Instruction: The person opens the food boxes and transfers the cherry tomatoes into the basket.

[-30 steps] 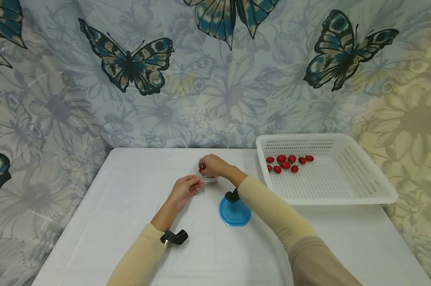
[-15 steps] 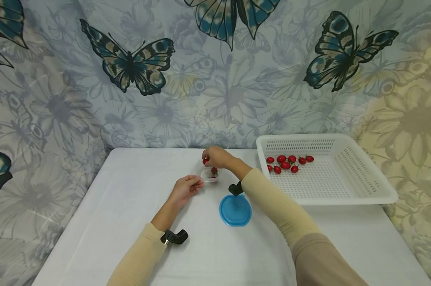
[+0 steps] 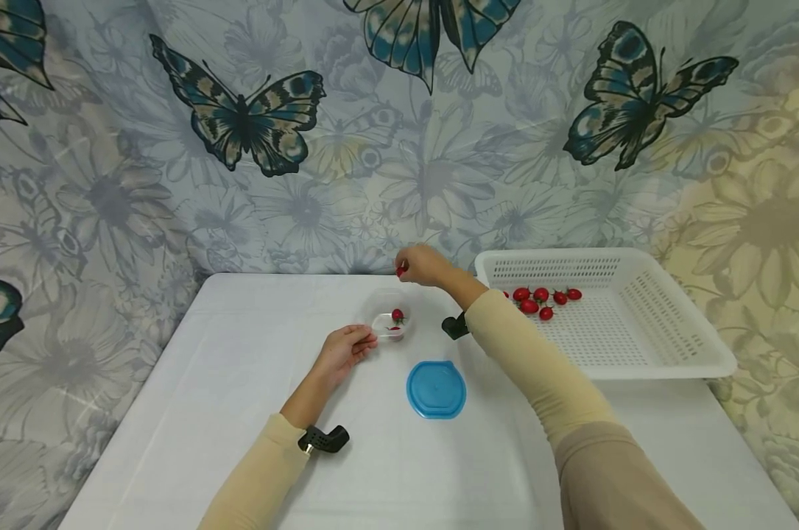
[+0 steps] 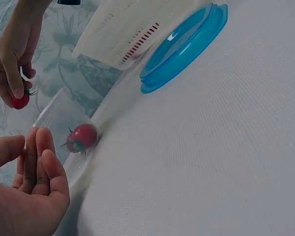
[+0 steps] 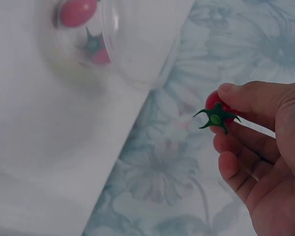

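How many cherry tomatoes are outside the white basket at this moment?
3. Two lie in the clear container: the upper tomato and the lower tomato. The right hand pinches the third tomato above the table's far edge. None seems hidden.

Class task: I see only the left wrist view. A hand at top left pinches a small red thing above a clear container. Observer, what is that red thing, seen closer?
Observer: A cherry tomato with a green star-shaped calyx, pinched by the right hand.
Operator: Where does that white slatted thing behind the blue lid belong?
Observer: It is a white basket on the table's right side, holding more tomatoes.
Operator: Where does the left hand stand relative to the container?
Observer: The left hand rests beside the clear container, fingertips at its near rim.
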`<state>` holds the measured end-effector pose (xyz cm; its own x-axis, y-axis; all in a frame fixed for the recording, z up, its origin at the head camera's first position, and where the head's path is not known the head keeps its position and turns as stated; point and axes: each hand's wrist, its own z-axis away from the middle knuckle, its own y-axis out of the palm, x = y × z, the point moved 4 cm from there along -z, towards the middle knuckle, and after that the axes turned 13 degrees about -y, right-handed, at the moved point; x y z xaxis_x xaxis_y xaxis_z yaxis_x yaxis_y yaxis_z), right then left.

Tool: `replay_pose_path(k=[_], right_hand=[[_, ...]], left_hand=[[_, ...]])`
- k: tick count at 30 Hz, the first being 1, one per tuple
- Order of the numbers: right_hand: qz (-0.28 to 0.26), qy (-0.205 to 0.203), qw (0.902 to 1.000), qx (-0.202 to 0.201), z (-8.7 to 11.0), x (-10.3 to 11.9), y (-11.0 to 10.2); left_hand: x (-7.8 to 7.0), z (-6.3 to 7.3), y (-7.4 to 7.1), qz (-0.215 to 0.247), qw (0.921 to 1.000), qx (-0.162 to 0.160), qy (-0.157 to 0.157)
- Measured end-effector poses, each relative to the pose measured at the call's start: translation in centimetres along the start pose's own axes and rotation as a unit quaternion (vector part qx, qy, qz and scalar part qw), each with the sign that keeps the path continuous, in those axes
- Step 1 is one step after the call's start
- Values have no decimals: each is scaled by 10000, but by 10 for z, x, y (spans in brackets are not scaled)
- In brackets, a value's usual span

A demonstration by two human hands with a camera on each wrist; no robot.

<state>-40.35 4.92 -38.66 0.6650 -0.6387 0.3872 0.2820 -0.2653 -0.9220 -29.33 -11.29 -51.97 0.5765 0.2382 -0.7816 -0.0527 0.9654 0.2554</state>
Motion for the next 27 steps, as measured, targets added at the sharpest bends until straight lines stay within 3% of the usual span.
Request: replay_pose_path(k=[13, 20, 27], right_hand=[[322, 188, 9990, -253, 13, -23, -47], [619, 279, 9976, -140, 27, -34, -61], [687, 455, 9962, -275, 45, -48, -74]], left_hand=[[1, 1, -2, 28, 9999, -134, -73], [3, 2, -3, -37, 9999, -84, -63], [1, 2, -3, -66, 9999, -66, -54]])
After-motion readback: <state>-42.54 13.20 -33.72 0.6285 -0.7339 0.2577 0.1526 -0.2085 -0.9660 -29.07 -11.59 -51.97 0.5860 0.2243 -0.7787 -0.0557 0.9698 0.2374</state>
